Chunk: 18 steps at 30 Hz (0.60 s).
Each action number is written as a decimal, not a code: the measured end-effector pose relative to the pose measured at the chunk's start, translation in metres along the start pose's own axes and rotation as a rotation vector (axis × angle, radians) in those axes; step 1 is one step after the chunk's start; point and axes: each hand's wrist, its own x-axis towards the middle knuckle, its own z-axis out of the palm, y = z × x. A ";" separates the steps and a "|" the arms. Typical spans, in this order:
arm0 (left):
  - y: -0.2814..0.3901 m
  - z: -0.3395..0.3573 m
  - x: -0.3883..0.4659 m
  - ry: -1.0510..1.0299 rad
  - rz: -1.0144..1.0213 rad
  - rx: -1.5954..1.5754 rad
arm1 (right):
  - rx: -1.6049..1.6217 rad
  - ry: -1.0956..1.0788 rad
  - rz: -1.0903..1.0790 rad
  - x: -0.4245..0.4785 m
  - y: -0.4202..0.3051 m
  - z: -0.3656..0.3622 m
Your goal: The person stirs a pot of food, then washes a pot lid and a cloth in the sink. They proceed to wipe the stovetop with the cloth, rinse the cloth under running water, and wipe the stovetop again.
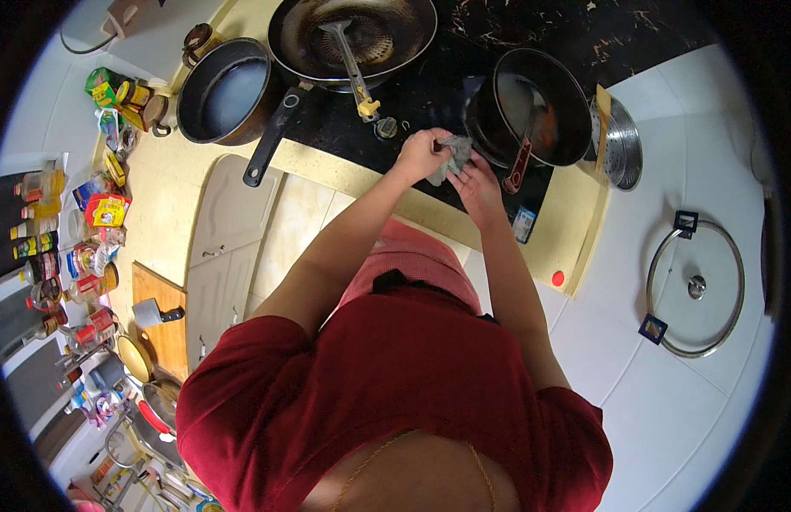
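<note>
Both hands are at the front edge of a black stove top [427, 96], with a crumpled grey cloth [458, 153] between them. My left hand [423, 153] pinches the cloth's upper part between thumb and fingers. My right hand [477, 185] has its fingertips against the cloth's lower right side. Just right of the cloth stands a dark pot [578, 109] with liquid, orange bits and a red-handled utensil [518, 166] in it. A stove knob [386, 128] is to the left of my left hand. Part of the cloth is hidden by the fingers.
A wok [290, 38] holding a metal spatula [351, 57] sits at the back, and a long-handled pan [184, 105] with cloudy liquid at the left. A steamer insert [629, 153] stands far right. A cleaver [147, 313] lies on a wooden board [168, 345]. A glass lid [715, 320] hangs on the wall.
</note>
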 end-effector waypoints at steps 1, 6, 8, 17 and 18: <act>-0.005 0.000 0.005 0.024 0.021 -0.123 | 0.008 -0.020 -0.016 0.000 -0.002 0.005; -0.004 -0.010 0.060 0.393 0.012 0.052 | -0.379 0.130 -0.092 -0.025 -0.010 -0.005; 0.005 -0.015 0.094 0.493 -0.044 0.122 | -0.388 0.120 -0.011 -0.043 -0.009 -0.026; 0.003 0.032 0.229 0.203 -0.091 0.479 | -0.290 0.368 0.159 -0.141 -0.003 -0.085; -0.008 0.036 0.246 0.123 -0.067 0.514 | -0.308 0.365 0.150 -0.147 -0.005 -0.083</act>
